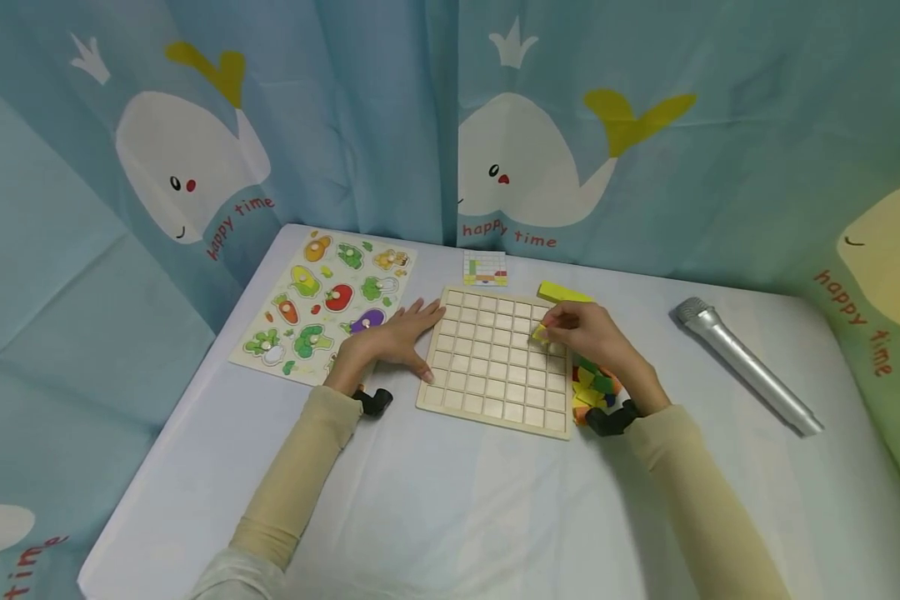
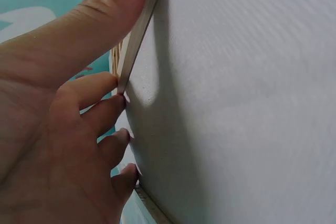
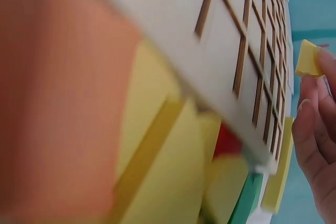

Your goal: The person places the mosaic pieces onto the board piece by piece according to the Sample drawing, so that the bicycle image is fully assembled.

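Note:
A square wooden grid board [image 1: 486, 363] lies on the white table, its squares bare. My left hand [image 1: 397, 339] spreads its fingers beside the board's left edge; thumb and fingertips touch that edge, as the left wrist view also shows of the hand [image 2: 68, 135]. Over the upper right of the grid, my right hand [image 1: 591, 335] pinches a small yellow block [image 3: 307, 59] between thumb and fingers. The right wrist view shows the block raised off the board. A pile of coloured blocks [image 1: 591, 385] sits against the board's right side, partly hidden under my right wrist.
A vegetable puzzle board [image 1: 277, 283] lies left, close to my left hand. Behind the grid are a small pattern card [image 1: 485, 268] and a long yellow block [image 1: 562, 292]. A silver microphone [image 1: 750, 367] lies at the right. Printed curtains [image 1: 390, 125] hang around the table.

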The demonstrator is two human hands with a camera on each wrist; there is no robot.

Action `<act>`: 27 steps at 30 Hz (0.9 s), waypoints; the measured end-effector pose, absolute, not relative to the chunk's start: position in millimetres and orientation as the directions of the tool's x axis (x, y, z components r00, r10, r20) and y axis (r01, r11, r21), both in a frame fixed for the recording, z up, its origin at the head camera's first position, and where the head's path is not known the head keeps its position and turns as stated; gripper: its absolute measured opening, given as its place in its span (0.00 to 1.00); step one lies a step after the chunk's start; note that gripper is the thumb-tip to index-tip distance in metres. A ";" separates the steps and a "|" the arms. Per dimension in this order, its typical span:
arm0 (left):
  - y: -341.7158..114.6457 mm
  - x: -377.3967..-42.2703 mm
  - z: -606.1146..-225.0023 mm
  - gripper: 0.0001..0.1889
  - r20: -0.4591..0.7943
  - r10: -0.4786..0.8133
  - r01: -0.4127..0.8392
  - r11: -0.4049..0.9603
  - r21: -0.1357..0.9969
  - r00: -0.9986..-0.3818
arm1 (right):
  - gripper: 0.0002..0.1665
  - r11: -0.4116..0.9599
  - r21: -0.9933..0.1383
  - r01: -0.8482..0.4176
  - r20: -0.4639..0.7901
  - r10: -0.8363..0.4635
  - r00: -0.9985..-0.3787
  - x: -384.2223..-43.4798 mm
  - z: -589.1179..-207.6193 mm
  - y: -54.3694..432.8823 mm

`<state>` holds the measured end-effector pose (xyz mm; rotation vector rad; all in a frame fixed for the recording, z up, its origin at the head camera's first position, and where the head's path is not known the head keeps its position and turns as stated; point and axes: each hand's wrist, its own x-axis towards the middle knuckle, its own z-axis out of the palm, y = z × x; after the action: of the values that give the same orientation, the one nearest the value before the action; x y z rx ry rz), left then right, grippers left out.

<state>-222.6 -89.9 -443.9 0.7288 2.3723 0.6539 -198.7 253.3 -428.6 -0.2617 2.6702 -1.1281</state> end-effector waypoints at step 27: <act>-87.1 -221.2 -443.4 0.65 -0.386 0.591 0.307 0.750 0.585 -0.708 | 0.06 0.599 -0.793 -0.113 -0.164 -0.388 -0.907 -229.4 -437.2 184.0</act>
<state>-221.2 -87.1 -443.4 0.6741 2.3797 0.6607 -229.4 184.0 -437.2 -0.4065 2.5101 -1.2113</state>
